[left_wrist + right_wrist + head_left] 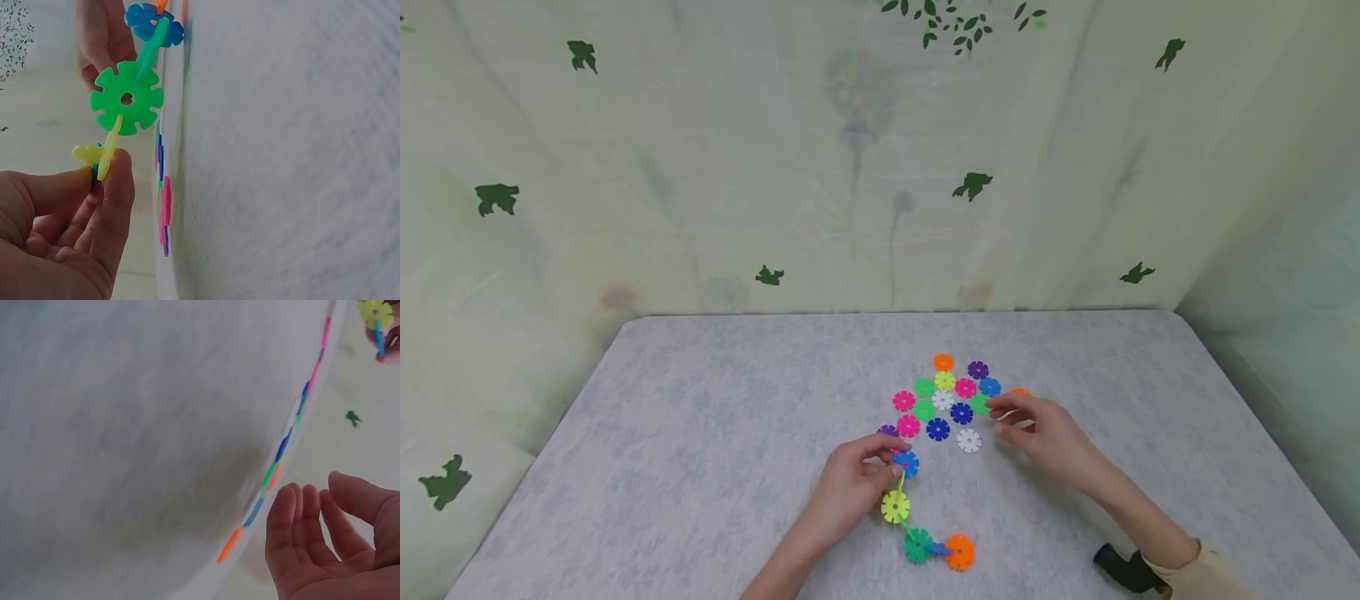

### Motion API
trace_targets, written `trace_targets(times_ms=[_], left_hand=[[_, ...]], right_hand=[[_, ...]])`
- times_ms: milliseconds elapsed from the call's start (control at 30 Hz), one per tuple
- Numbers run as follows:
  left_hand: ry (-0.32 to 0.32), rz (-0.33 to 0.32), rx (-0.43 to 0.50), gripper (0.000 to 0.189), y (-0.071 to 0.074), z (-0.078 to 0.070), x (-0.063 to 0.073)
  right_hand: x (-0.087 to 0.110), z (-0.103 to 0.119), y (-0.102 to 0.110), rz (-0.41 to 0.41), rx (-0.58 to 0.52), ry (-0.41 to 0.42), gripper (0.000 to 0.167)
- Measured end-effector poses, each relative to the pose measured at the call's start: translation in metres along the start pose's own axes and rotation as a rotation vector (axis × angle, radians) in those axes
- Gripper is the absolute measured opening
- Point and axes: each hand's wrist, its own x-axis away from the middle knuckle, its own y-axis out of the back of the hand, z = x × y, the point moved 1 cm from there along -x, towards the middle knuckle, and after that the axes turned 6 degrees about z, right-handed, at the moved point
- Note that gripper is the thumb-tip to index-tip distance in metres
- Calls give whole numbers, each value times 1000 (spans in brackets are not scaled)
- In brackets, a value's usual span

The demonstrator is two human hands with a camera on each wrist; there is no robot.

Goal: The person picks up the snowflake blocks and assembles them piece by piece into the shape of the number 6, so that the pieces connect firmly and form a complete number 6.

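At the table's (700,433) front middle, left to right: your left hand (850,483) has the top end of a chain of slotted plastic discs. Head view gives the full chain: blue disc (908,467), yellow disc (895,507), green disc (917,546), orange disc (959,552) at the far end, edge-on pieces joining them. It bends down and right from your fingertips. Head view doesn't give the pinch; left wrist view does: blue edge squeezed between thumb and index finger, gap narrow, a yellow piece just beyond the tips, other fingers folded behind. Same view has the chain in the air beside the tabletop near your hand; can't tell if the orange end touches down.

Right of that, up the table: loose discs lying flat, pink, green, white, dark blue, purple, more. Head view separates the colors; both wrist views flatten them to an edge-on row. A purple disc (887,431) sits just behind your left fingers, partly covered.

Far right: your right hand (1037,429). Head view overlaps its fingertips with a loose green disc (979,405), so it looks like contact; right wrist view puts the tips above the row, apart from it. Thumb and fingers lightly bent, moderate gap, bare between them. Loose white disc (969,440) is near, left of the thumb. Beige sleeve (1206,579) and a black object (1126,571) at that wrist.
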Motion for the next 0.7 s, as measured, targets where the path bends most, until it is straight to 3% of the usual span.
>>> trace_targets(times_ms=[200,367,700], left_hand=[[14,4,12,22,1,-2,0],[16,29,22,22,0,-3,1],[-6,42,24,24,-1,-2,1]], right_hand=[[-11,-17,21,-16,84,-9,30],[-23,-35,39,29,101,-7,32],[-34,-50,44,72,145,23,32]])
